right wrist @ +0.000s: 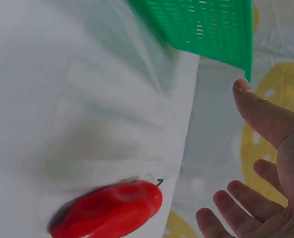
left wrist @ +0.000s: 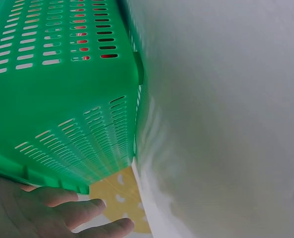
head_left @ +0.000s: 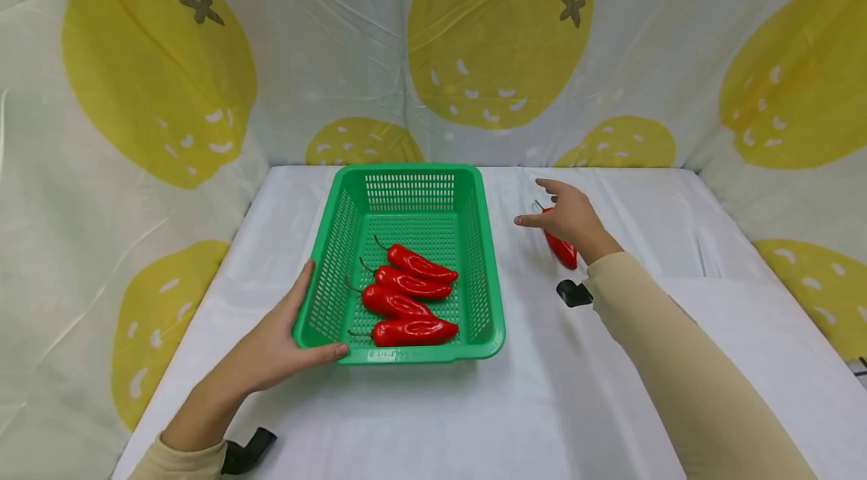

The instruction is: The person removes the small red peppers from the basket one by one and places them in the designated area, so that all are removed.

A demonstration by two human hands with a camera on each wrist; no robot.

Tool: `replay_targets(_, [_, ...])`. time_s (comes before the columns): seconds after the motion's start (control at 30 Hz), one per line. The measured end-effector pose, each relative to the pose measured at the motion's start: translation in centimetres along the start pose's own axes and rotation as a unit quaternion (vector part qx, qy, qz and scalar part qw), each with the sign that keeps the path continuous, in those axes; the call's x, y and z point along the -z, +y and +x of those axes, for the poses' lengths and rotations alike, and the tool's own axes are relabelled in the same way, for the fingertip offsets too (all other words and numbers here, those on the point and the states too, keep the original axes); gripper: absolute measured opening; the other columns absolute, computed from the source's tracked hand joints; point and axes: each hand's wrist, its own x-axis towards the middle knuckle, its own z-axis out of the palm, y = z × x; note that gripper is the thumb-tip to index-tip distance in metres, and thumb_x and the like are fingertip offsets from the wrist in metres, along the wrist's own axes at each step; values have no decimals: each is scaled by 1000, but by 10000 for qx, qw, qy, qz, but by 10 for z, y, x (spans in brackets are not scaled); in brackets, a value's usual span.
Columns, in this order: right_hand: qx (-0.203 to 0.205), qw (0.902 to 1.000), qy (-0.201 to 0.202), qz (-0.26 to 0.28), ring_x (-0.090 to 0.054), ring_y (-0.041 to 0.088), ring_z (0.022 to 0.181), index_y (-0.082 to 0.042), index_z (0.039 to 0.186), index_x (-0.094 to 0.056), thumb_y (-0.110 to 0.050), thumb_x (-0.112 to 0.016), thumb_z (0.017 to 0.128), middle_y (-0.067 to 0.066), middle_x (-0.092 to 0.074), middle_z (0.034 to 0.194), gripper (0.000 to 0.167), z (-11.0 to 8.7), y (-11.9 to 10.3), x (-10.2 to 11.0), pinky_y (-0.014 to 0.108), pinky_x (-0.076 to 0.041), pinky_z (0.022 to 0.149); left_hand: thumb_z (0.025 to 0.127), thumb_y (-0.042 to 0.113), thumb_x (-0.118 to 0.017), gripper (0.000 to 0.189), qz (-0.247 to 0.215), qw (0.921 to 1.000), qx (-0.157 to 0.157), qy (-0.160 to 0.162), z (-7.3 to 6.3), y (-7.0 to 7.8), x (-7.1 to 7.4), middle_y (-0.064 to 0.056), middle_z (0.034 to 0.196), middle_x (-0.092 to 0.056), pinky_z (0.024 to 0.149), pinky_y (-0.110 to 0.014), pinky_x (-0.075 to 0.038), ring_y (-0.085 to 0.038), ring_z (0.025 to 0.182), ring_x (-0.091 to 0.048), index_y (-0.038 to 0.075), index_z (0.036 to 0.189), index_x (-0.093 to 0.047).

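A green plastic basket (head_left: 492, 277) with slotted walls stands on the white-covered table. Inside it, several red chili peppers (head_left: 413, 282) with thin stems lie in a row toward the near side. My left hand (head_left: 278, 341) spans the basket's near left corner, thumb on the front rim and straight fingers along the left side. In the left wrist view, the fingers (left wrist: 82, 210) stretch out below the rim. To the right of the basket, my right hand (head_left: 572, 218) is spread above a single red chili pepper (right wrist: 114, 210) on the cloth, partly covering it in the head view. Nothing is in its grasp.
White cloth (head_left: 433, 420) covers the table, meeting a hanging lemon-print curtain (head_left: 352, 51) at the back and both sides. Each sleeve has a black wrist mount; the right mount (head_left: 574, 293) hangs just above the table.
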Motion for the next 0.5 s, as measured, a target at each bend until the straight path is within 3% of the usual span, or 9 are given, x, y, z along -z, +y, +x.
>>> replay_targets(0.5, [938, 9939, -378, -436, -42, 33, 137, -13, 156, -41, -41, -84, 81, 13, -41, 155, 91, -1, -71, -17, 51, -45, 100, 79, 39, -87, 127, -3, 10000, -27, 13, 1, -4, -1, -7, 168, -7, 104, -64, -34, -36, 145, -24, 26, 162, 8])
